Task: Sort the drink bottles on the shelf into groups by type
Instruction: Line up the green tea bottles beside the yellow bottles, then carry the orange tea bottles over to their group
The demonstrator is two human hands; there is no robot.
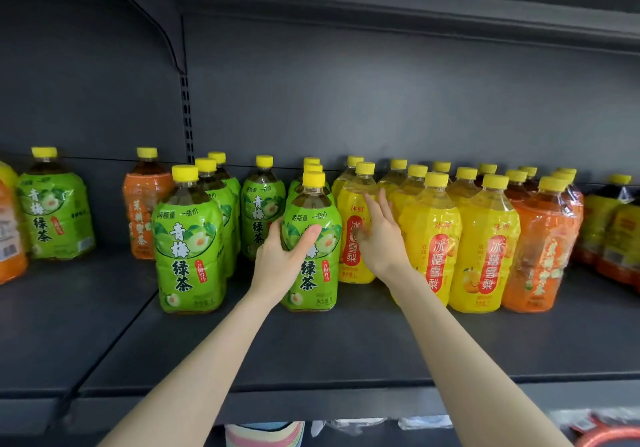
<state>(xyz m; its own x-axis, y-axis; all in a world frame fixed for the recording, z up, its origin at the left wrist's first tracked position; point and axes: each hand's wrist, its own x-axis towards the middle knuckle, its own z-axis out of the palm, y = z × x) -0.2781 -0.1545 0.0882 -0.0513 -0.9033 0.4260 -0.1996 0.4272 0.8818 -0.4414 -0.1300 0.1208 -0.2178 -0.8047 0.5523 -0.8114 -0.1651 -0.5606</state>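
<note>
Green-labelled tea sits at the centre of the frame: the left hand point(284, 256) is wrapped around the front green bottle point(311, 249), thumb across its label, while the right hand point(379, 235) is spread, fingers loose, against the neighbouring yellow bottle point(356, 228) and gripping nothing. Bottles here stand shoulder to shoulder, so a careless pull on the green one could, I judge, rock the ones lined up behind it or nudge the yellow row at centre right into toppling (tall, narrow bottles tip easily). An orange bottle point(145, 204) stranded among greens at centre left still needs moving. Underfoot is a dark grey metal shelf point(311, 342), bare along its front, with a matching back panel point(381, 100) and another shelf overhead.
</note>
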